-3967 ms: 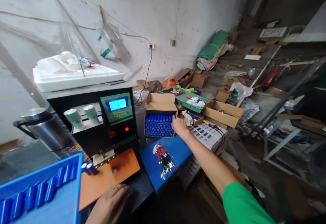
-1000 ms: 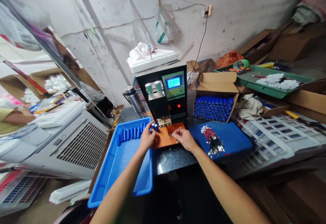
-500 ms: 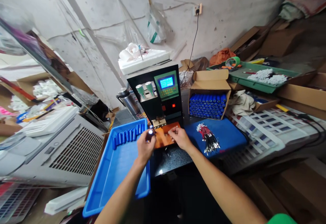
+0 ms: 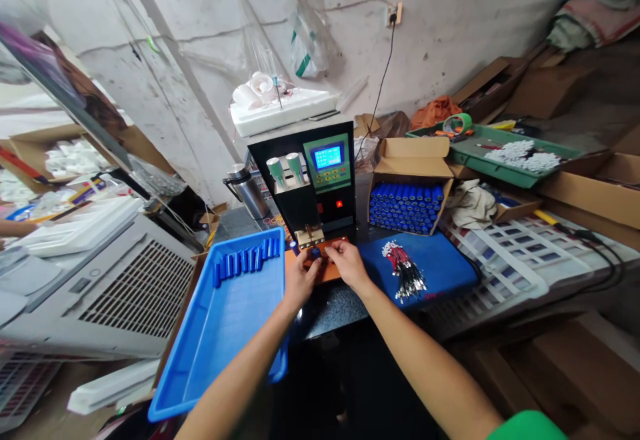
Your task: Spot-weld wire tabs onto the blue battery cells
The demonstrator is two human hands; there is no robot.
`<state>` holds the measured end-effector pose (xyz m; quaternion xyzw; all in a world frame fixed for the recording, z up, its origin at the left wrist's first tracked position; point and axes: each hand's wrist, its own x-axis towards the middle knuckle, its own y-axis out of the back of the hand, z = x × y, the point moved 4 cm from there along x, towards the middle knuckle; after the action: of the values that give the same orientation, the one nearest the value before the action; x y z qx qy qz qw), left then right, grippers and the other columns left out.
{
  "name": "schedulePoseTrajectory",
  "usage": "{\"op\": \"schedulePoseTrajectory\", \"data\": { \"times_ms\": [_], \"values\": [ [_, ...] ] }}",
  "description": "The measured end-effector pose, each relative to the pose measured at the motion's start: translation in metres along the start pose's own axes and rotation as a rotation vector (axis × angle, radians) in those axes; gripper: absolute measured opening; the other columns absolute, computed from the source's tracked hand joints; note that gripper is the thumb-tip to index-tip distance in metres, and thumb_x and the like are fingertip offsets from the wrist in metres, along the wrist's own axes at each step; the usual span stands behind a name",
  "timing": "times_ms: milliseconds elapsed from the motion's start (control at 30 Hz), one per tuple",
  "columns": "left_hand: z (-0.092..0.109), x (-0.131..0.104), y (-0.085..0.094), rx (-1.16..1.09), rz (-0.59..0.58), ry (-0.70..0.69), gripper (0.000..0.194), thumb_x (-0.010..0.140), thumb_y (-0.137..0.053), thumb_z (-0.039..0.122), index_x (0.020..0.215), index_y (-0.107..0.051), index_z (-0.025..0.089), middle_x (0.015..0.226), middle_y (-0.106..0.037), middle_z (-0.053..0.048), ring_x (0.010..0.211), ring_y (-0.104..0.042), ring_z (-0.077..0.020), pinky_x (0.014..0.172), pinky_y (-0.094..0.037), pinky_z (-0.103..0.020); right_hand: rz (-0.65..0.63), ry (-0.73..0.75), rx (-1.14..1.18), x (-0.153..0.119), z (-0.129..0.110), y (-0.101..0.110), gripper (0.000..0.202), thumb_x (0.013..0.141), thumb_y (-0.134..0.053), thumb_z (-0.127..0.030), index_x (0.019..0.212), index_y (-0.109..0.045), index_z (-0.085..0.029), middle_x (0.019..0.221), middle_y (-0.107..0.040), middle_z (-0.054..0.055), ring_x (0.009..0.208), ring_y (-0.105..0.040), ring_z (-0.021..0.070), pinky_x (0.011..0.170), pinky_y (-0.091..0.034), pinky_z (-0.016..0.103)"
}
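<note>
My left hand (image 4: 301,281) pinches a blue cylindrical battery cell (image 4: 316,253) upright beneath the electrode tips (image 4: 310,235) of a black spot welder (image 4: 327,203). A second blue cell (image 4: 294,248) stands just left of those fingers. My right hand (image 4: 349,264) is closed at the held cell's right side, its fingertips pinching a thin wire lead that is mostly hidden. Both hands are over an orange work plate (image 4: 331,272) at the welder's foot. On a blue mat (image 4: 450,260) to the right lies a bundle of red and black wire leads (image 4: 403,270) with white connectors.
Left of the welder, a blue tray (image 4: 220,333) holds a row of blue cells (image 4: 245,261). An open carton (image 4: 407,167) of cells stands behind the mat. A steel flask (image 4: 249,190) is by the welder, a green tray (image 4: 520,160) at back right.
My left hand has moved right and carried the cell under the electrode tips. My right hand has shifted slightly left, up to the cell. The view has tilted a little.
</note>
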<state>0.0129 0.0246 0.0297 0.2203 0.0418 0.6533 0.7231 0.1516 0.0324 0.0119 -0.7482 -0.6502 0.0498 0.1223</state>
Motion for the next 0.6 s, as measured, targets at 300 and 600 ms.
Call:
{"op": "schedulePoseTrajectory", "data": {
  "times_ms": [300, 600],
  "values": [
    [-0.0053, 0.0008, 0.0001, -0.006, 0.010, 0.012, 0.035, 0.085, -0.058, 0.037, 0.112, -0.065, 0.016, 0.101, -0.072, -0.007, 0.089, -0.068, -0.0203, 0.076, -0.054, -0.030, -0.043, 0.034, -0.121, 0.0083, 0.0036, -0.0078, 0.025, 0.078, -0.063, -0.042, 0.081, -0.067, -0.018, 0.078, -0.071, 0.005, 0.072, -0.064, 0.0197, 0.066, -0.049, 0.029],
    [-0.0084, 0.0014, -0.0002, -0.008, 0.014, 0.008, 0.038, 0.085, -0.058, 0.037, 0.116, -0.064, 0.017, 0.103, -0.073, -0.007, 0.085, -0.069, -0.0199, 0.074, -0.055, -0.029, -0.010, 0.060, -0.235, 0.0094, 0.0045, -0.0079, 0.023, 0.079, -0.064, -0.043, 0.078, -0.068, -0.020, 0.076, -0.070, 0.003, 0.074, -0.063, 0.0199, 0.066, -0.048, 0.028]
  ]
}}
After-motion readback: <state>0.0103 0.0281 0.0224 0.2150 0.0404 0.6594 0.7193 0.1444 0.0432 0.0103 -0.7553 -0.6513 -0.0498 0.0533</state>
